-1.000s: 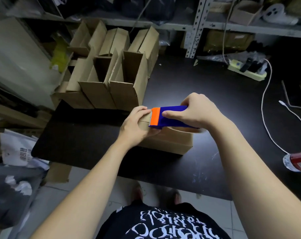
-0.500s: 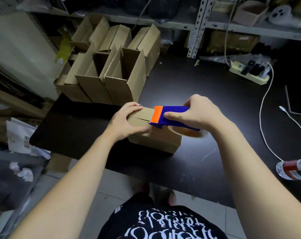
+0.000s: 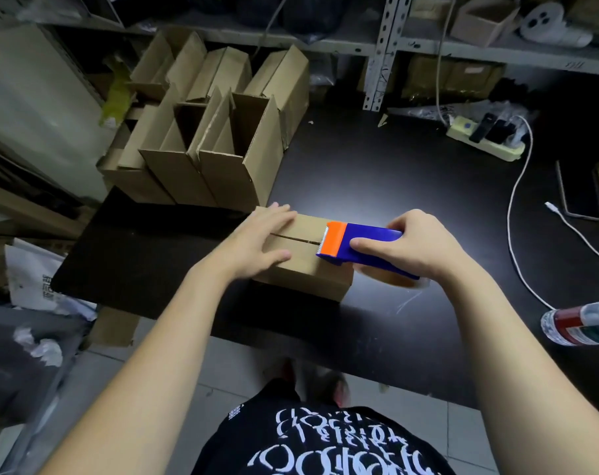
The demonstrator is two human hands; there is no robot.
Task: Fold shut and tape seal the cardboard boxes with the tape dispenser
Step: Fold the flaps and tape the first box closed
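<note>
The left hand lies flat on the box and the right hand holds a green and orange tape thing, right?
No: the head view shows the tape dispenser in the right hand is blue and orange, not green. The left hand does lie flat on the box.

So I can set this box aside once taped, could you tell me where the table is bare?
Bare table lies between the open boxes and the power strip, and along the near edge left of the box. The right is crowded: dispenser, cable, bottle.
</note>
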